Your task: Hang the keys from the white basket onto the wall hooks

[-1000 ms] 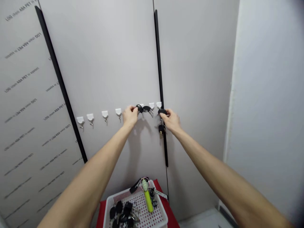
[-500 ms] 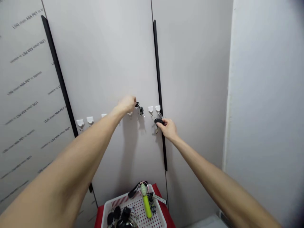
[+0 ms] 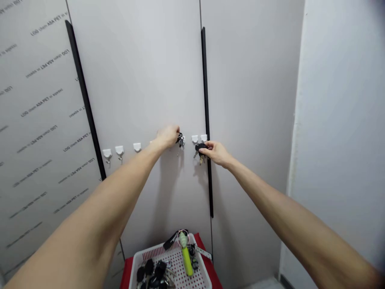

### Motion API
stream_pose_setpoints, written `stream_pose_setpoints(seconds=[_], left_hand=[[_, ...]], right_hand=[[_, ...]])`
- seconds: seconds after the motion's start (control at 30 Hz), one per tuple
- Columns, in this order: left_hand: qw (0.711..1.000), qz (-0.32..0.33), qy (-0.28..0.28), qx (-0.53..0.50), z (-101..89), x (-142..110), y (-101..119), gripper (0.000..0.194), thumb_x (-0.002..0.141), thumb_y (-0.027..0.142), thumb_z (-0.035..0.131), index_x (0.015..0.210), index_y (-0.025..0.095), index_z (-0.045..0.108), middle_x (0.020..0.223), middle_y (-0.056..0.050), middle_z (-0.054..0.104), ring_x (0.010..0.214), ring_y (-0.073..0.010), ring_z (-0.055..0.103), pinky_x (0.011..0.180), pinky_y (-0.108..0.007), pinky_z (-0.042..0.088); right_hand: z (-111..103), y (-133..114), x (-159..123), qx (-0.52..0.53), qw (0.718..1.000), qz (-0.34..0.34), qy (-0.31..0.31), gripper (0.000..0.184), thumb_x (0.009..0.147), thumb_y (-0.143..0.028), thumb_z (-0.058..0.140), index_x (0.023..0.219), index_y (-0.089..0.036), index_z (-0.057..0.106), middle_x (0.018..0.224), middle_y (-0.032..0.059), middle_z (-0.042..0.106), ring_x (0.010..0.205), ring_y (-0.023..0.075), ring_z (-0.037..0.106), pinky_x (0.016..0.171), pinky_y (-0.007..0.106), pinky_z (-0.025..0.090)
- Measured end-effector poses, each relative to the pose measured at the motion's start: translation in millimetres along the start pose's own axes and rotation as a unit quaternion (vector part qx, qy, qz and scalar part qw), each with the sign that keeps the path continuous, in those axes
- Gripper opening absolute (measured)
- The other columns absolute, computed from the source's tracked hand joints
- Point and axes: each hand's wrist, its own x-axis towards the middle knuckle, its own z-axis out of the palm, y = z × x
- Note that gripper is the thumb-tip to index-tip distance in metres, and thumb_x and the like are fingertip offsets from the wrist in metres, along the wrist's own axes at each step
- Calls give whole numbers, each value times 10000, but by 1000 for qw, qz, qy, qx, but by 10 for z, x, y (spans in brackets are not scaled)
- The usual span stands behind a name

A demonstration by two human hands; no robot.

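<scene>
My left hand [image 3: 169, 135] pinches a small bunch of keys [image 3: 181, 141] with a dark ring against the cabinet door. Those keys hang beside its fingertips, over a white hook that they partly hide. Further right, my right hand [image 3: 219, 153] holds a bunch of keys with a black fob [image 3: 201, 147] between thumb and fingers. Its metal keys dangle just below two white stick-on hooks, the left one [image 3: 195, 139] and the right one [image 3: 203, 138]. Whether either bunch rests on a hook, I cannot tell.
More white hooks [image 3: 119, 150] run leftward along the door, some behind my left forearm. Long black handles [image 3: 205, 80] edge the doors. Below, a white perforated basket [image 3: 136, 259] on something red holds several keys [image 3: 156, 273] and a yellow-green key tag [image 3: 186, 259].
The view has shifted slightly left. My right hand has raised its keys a little and brought them closer under the two right hooks. My left hand still holds its keys near the door.
</scene>
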Motion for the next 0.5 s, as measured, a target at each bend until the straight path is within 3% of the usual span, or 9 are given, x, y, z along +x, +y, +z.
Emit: stream_pose_setpoints(seconds=[0.13,0.2,0.27,0.4,0.5], left_hand=[[989,136,-51,-22,128,-121,-11,185,647,210,370,735,209,533,759,-21,560,713,-137,476,619,-208,323],[983,169,-62,-35,191,-195,-29,177,655,225,370,732,220,529,755,-12,557,716,-140,477,613,-211,320],[987,151,-36,-42,246,-256,-55,183,669,242,355,742,226,523,785,-12,551,741,-151,476,602,-221,320],[999,22,5,-45,329,-310,-71,188,671,255,353,734,226,527,792,-22,553,744,-171,480,567,-236,324],[999,-9,18,-48,344,-297,-36,184,661,269,372,724,233,540,796,-17,563,749,-163,481,586,-234,329]], right_hand=[[-19,25,-133,3,1000,-1,-1,242,583,-324,476,716,-135,546,637,4,557,549,86,475,549,208,375],[-32,24,-191,-1,1000,-2,-5,237,584,-318,477,717,-135,548,679,14,554,572,88,477,569,214,379],[-42,20,-247,-12,1000,1,-6,231,583,-315,479,714,-140,552,735,25,542,593,89,475,587,220,380],[-46,16,-325,-34,999,6,-2,232,582,-322,482,723,-153,557,792,31,511,619,90,463,612,230,378],[-44,12,-342,-30,1000,5,3,238,587,-322,479,739,-155,554,784,32,509,631,94,461,620,235,377]])
